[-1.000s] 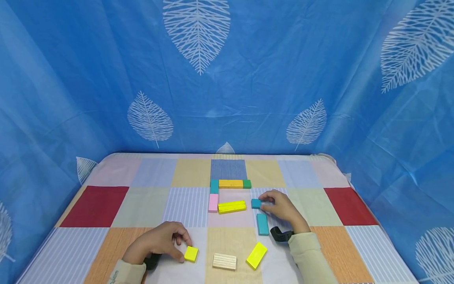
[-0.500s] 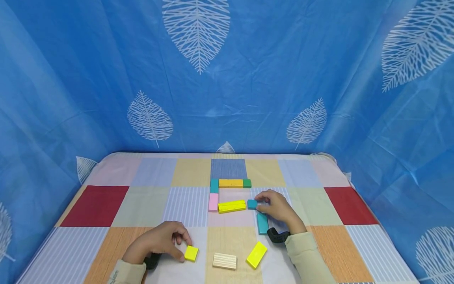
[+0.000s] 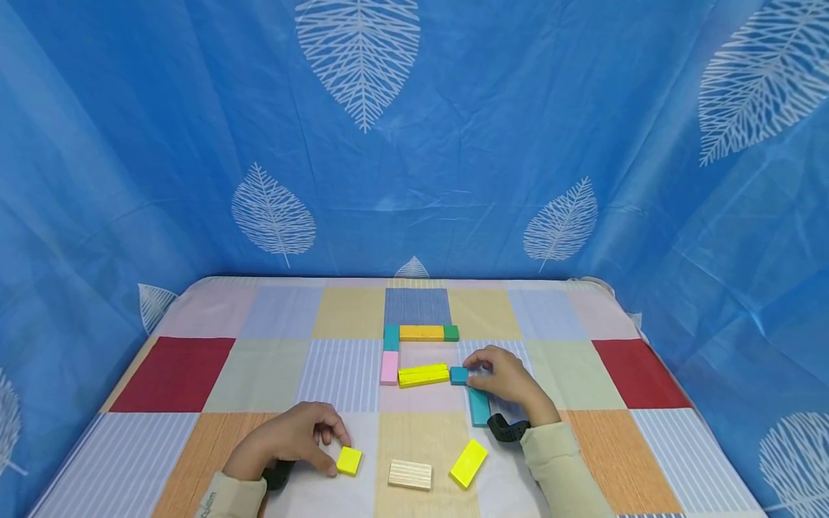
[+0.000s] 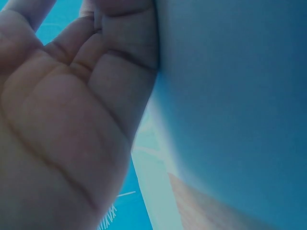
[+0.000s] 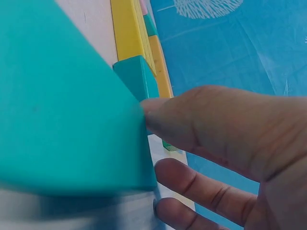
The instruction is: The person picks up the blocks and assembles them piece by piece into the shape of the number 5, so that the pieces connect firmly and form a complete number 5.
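In the head view, my right hand [image 3: 508,375] pinches a small teal block [image 3: 458,375] between thumb and fingers. The block lies against the right end of two long yellow blocks [image 3: 424,375] set side by side. In the right wrist view the thumb presses on this teal block [image 5: 132,76], and a larger teal block [image 5: 72,110] fills the foreground. My left hand [image 3: 301,440] rests on the table with thumb and forefinger at the edges of a yellow square block [image 3: 349,461]. The left wrist view shows only the palm and curled fingers of the left hand [image 4: 67,110].
Pink [image 3: 389,367], teal [image 3: 391,338], orange [image 3: 422,333] and green [image 3: 450,333] blocks form a corner behind the yellow pair. A teal block [image 3: 479,408] lies below the right hand. A plain wooden block [image 3: 410,475] and a yellow block [image 3: 468,464] lie nearer me.
My right hand has slid the small teal block to the left until it meets the end of the long yellow blocks. The left hand and its yellow square block have stayed in place.
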A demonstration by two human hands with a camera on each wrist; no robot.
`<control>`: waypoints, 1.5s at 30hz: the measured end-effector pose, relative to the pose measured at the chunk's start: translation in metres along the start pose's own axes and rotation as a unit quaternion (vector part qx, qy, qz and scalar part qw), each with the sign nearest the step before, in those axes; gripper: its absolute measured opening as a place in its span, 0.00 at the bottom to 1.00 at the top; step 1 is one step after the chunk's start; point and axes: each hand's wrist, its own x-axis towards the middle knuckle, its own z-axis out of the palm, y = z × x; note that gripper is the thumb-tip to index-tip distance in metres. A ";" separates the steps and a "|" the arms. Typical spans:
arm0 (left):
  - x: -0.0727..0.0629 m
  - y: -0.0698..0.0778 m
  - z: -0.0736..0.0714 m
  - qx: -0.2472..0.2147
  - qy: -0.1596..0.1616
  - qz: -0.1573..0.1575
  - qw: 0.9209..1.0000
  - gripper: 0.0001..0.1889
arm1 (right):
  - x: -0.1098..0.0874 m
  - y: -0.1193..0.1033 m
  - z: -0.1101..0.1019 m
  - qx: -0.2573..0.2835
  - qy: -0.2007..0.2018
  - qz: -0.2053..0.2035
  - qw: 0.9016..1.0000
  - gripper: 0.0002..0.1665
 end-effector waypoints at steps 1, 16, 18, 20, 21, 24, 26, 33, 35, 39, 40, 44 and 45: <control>0.000 0.000 0.000 0.000 0.000 0.000 1.000 0.15 | 0.000 0.000 0.000 -0.001 -0.001 0.000 1.000 0.10; 0.000 0.002 0.001 0.003 0.008 -0.016 1.000 0.15 | 0.001 -0.003 0.000 -0.007 -0.006 -0.006 1.000 0.10; 0.000 0.002 0.001 0.001 0.006 -0.015 1.000 0.15 | 0.001 -0.003 0.000 -0.006 -0.008 -0.005 1.000 0.10; 0.000 0.002 0.001 -0.002 0.005 -0.012 1.000 0.15 | 0.001 -0.003 0.000 -0.005 -0.009 -0.003 1.000 0.10; 0.000 0.002 0.001 -0.002 0.004 -0.011 1.000 0.15 | 0.001 -0.003 0.000 -0.005 -0.009 -0.002 1.000 0.10; 0.000 0.001 0.001 -0.004 0.003 -0.008 1.000 0.15 | 0.001 -0.003 -0.001 -0.002 -0.010 -0.001 1.000 0.10; 0.000 0.002 0.001 -0.004 0.003 -0.008 1.000 0.15 | 0.001 -0.004 -0.001 -0.001 -0.011 -0.001 1.000 0.10; 0.000 0.002 0.001 -0.003 0.003 -0.009 1.000 0.15 | 0.001 -0.004 -0.002 0.004 -0.014 0.003 1.000 0.10; 0.000 0.002 0.001 -0.002 0.003 -0.010 1.000 0.15 | 0.001 -0.004 -0.002 0.006 -0.015 0.003 1.000 0.10; 0.000 0.001 0.000 0.000 0.004 -0.010 1.000 0.15 | 0.000 -0.004 -0.002 0.012 -0.014 0.002 1.000 0.10; 0.000 0.001 0.000 0.000 0.004 -0.010 1.000 0.15 | 0.000 -0.004 -0.002 0.011 -0.015 -0.002 1.000 0.10; 0.000 0.000 0.000 0.001 0.006 -0.009 1.000 0.15 | -0.001 -0.002 -0.004 0.015 -0.022 -0.011 1.000 0.11; 0.000 0.000 0.001 0.001 0.006 -0.008 1.000 0.15 | -0.001 -0.001 -0.005 0.016 -0.023 -0.015 0.999 0.11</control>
